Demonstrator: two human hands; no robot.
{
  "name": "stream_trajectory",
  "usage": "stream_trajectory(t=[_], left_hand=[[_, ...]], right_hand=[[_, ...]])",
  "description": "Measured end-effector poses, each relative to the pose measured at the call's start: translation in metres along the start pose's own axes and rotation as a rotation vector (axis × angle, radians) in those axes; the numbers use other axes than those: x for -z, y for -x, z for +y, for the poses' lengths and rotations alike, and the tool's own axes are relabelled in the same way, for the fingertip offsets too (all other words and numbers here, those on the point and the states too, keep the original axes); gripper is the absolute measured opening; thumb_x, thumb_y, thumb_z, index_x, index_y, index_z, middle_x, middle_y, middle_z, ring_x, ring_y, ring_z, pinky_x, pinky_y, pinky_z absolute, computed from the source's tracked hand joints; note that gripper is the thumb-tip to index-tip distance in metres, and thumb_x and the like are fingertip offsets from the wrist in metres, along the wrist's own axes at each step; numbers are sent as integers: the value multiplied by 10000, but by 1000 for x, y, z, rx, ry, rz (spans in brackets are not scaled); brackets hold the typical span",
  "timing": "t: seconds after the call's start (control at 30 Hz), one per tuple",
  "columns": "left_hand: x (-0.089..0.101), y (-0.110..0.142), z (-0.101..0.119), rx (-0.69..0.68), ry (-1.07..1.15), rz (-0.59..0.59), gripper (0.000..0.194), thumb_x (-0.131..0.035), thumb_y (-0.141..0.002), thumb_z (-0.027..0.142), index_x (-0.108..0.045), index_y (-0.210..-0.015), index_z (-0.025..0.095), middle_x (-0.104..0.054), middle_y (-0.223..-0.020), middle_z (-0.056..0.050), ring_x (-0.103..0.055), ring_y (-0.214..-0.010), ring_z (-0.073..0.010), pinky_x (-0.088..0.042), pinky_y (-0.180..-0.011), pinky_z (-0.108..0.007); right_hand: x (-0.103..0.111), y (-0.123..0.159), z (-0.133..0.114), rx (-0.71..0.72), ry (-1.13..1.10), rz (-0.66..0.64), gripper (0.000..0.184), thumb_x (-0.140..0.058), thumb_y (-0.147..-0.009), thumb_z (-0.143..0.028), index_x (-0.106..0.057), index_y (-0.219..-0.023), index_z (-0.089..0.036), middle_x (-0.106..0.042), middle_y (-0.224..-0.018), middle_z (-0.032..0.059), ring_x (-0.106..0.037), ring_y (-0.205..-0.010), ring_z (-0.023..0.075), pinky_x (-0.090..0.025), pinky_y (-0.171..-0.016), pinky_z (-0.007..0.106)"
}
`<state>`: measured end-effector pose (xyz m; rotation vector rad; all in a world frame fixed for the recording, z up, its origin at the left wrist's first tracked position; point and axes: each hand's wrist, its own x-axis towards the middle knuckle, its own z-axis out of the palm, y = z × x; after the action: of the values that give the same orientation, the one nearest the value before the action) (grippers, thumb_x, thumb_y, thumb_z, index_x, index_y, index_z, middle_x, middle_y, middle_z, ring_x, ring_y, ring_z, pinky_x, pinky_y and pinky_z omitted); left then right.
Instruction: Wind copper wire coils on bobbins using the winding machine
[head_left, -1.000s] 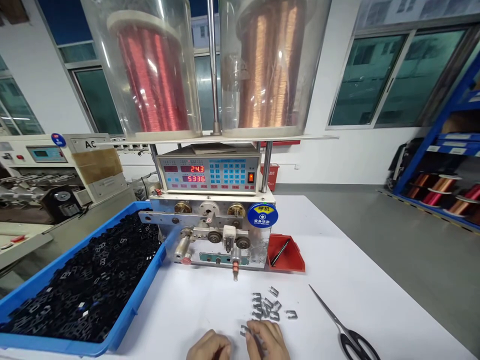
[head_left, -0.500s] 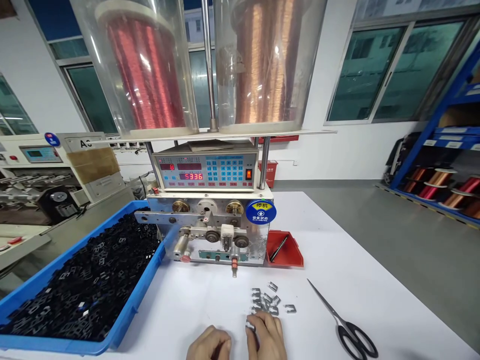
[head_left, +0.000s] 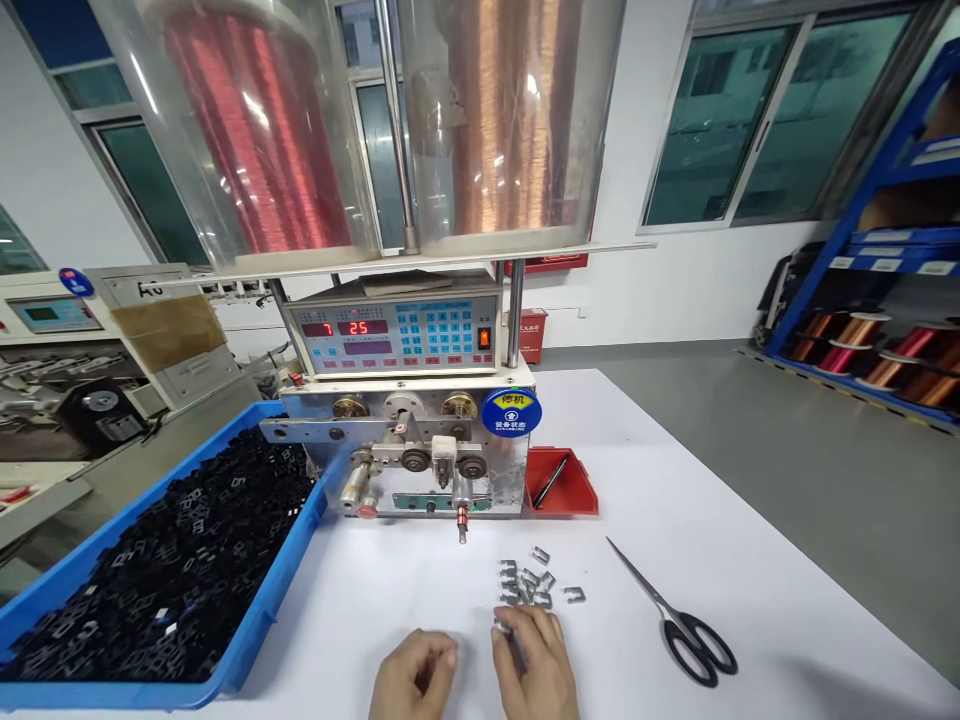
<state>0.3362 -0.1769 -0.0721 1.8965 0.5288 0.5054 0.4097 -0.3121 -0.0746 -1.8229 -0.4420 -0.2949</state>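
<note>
We judge the step in hand to be the placing or gathering of small pieces, though one moment cannot tell us which. Our right hand [head_left: 536, 665] curves palm-down over a grey piece [head_left: 503, 628] just ahead of its thumb; the fingertips reach it, but whether they grip it or merely rest there, we cannot tell. The fingers of our left hand [head_left: 414, 675] are curled in, thumb toward forefinger, well apart from the pieces (anything hidden inside the curl is beyond us).

Just ahead of our right fingers lies a loose group of U-shaped pieces [head_left: 531, 579], thin-looking, grey and faintly metallic, on the smooth white table [head_left: 337, 645]. The next move, we think, calls for a light fingertip touch, since the group lies so near that a broad sweep could scatter it.

Right of our right fingers lie scissors [head_left: 668, 608], with slim blades and black looped handles. Left of our left fingers, a glossy blue tray [head_left: 279, 580] holds a heap of black, frame-like parts. Farther ahead of both hands stands a winding machine [head_left: 506, 475], its front shiny metal.
</note>
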Motion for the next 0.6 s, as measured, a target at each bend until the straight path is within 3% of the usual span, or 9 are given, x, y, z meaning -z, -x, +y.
stream_trajectory(t=[0.1,0.23,0.3,0.37,0.43,0.5,0.57,0.6], left_hand=[[12,-27,33,252,316,-3,434,-637,-649,582,-661,-786,170,-580,-577,16,-432,-459,-99,-351,-459,-224],[22,-67,92,297,662,-66,447,-718,-605,516,-607,-858,164,-641,-692,-5,-535,-551,-99,-406,-554,-225],[21,-80,114,313,728,-146,411,-738,-599,487,-581,-801,166,-610,-616,26,-528,-508,-90,-394,-523,-212],[17,-87,125,331,734,-199,390,-772,-569,442,-558,-744,168,-548,-517,70,-465,-420,-63,-346,-457,-189],[13,-90,126,351,751,-223,385,-803,-534,390,-553,-720,164,-548,-508,75,-454,-407,-52,-341,-443,-178],[10,-93,123,378,792,-231,387,-817,-514,359,-558,-720,160,-591,-557,55,-498,-452,-55,-387,-480,-178],[10,-94,120,394,826,-242,398,-823,-504,353,-562,-734,159,-610,-575,43,-524,-479,-59,-421,-510,-185],[10,-95,119,397,835,-249,404,-826,-499,353,-562,-736,159,-610,-568,43,-527,-479,-60,-428,-510,-186]], right_hand=[[0,-14,-30,-239,-299,-104,295,-572,-788,-472,-611,-680,-200,-542,-649,9,-488,-593,143,-422,-551,268],[-10,-47,-81,-691,-871,-228,407,-669,-666,-556,-627,-745,-159,-512,-604,-28,-369,-433,54,-255,-372,180],[-16,-64,-104,-883,-1109,-230,417,-737,-604,-506,-636,-772,-138,-522,-610,-30,-347,-414,28,-204,-350,151],[-21,-73,-119,-980,-1245,-198,389,-796,-545,-422,-621,-734,-131,-492,-570,-53,-318,-409,11,-185,-347,127],[-23,-71,-123,-981,-1259,-196,376,-801,-531,-414,-579,-668,-143,-440,-522,-78,-270,-393,5,-172,-345,123],[-25,-59,-113,-871,-1105,-275,387,-723,-603,-504,-533,-624,-168,-405,-478,-85,-243,-369,20,-180,-336,145],[-27,-40,-88,-620,-760,-349,384,-588,-715,-550,-511,-601,-192,-407,-452,-65,-293,-361,58,-235,-344,183],[-28,-30,-72,-429,-522,-324,347,-560,-754,-499,-519,-592,-194,-433,-470,-46,-359,-391,80,-296,-383,199]])
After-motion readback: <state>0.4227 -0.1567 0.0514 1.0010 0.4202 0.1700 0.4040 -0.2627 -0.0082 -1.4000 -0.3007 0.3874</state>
